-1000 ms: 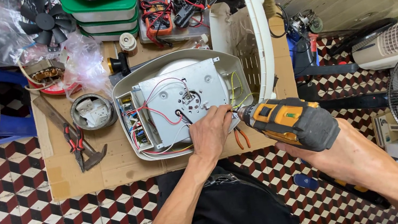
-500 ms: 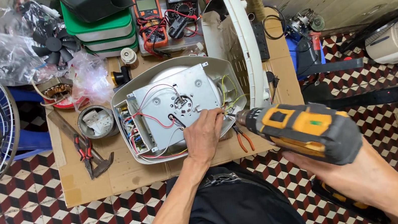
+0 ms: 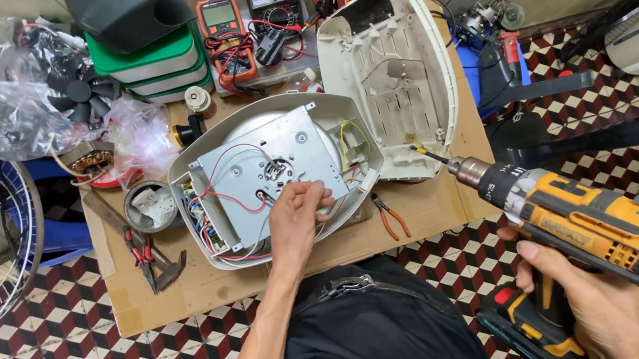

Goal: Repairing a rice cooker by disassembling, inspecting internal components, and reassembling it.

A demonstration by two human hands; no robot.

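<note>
Drill (image 3: 584,220) pulled back to the right of the tabletop (image 3: 187,289), bit clear of the metal plate (image 3: 285,163) it was pressed against a second ago, right hand (image 3: 594,296) wrapped shut around the grip. Left hand (image 3: 300,218) resting on the plate's near edge, fingers (image 3: 313,192) pinched narrow at a spot beside the red wires (image 3: 228,199); whether a screw sits between them, too small to tell. Open appliance base (image 3: 196,166) lying mid-tabletop, touching the detached white cover (image 3: 392,73) propped at its right. Orange-handled pliers (image 3: 389,215) just beside the base, red-handled pliers (image 3: 146,253) and a small metal cup (image 3: 151,207) to its left, multimeters (image 3: 223,25) at the back. Judged from the withdrawn bit: driving at that point finished or paused, work passed to the bare fingers.
</note>
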